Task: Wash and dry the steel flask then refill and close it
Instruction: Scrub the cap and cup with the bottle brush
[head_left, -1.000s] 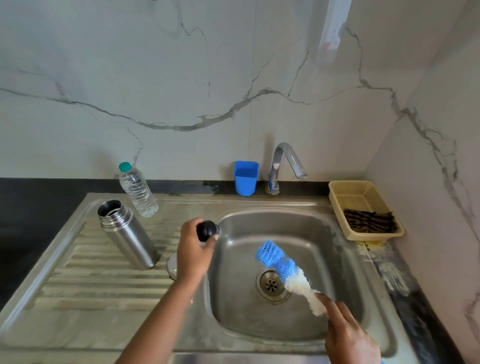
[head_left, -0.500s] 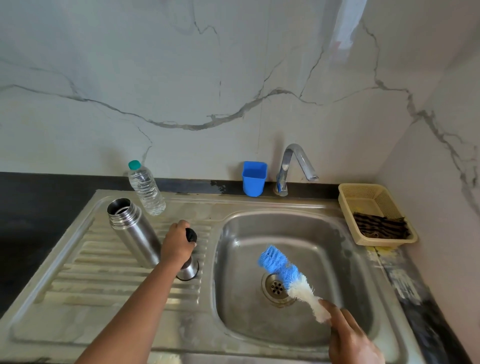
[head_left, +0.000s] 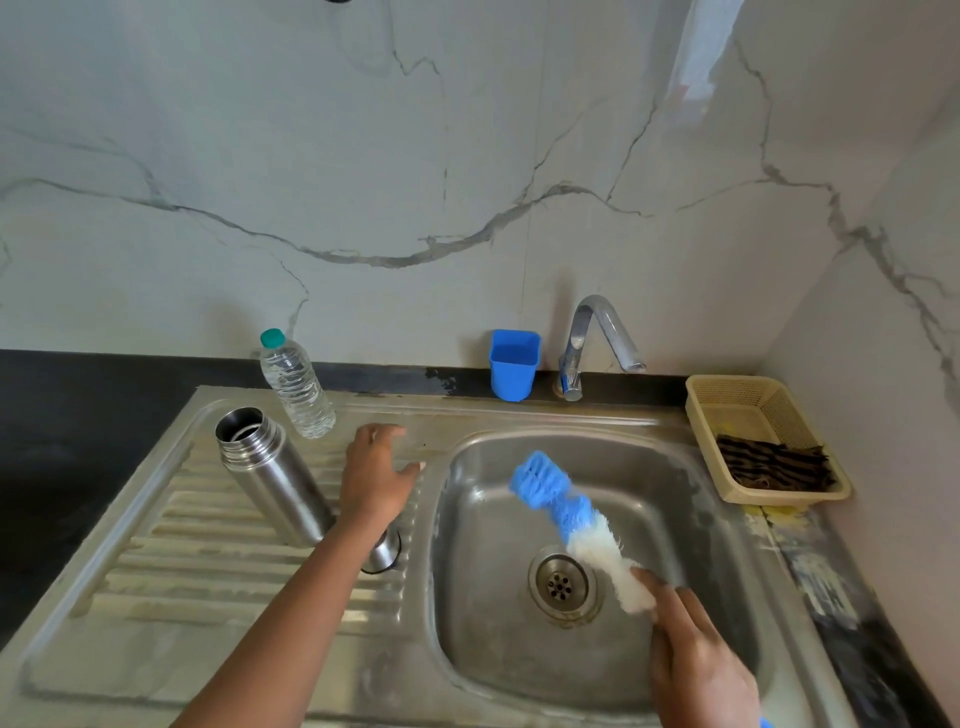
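Open steel flask (head_left: 275, 478) on drainboard; brush held over sink basin (head_left: 675, 467).

Flask is seen upright, uncapped, left of the basin; its cap (head_left: 383, 555) is stood just beside its base, partly hidden by the forearm. Left hand (head_left: 376, 475) is spread wide above the drainboard, holding nothing. Right hand (head_left: 696, 660) is gripped round the blue-and-white bottle brush (head_left: 566, 512). A water bottle (head_left: 297, 387) is stood behind the flask.
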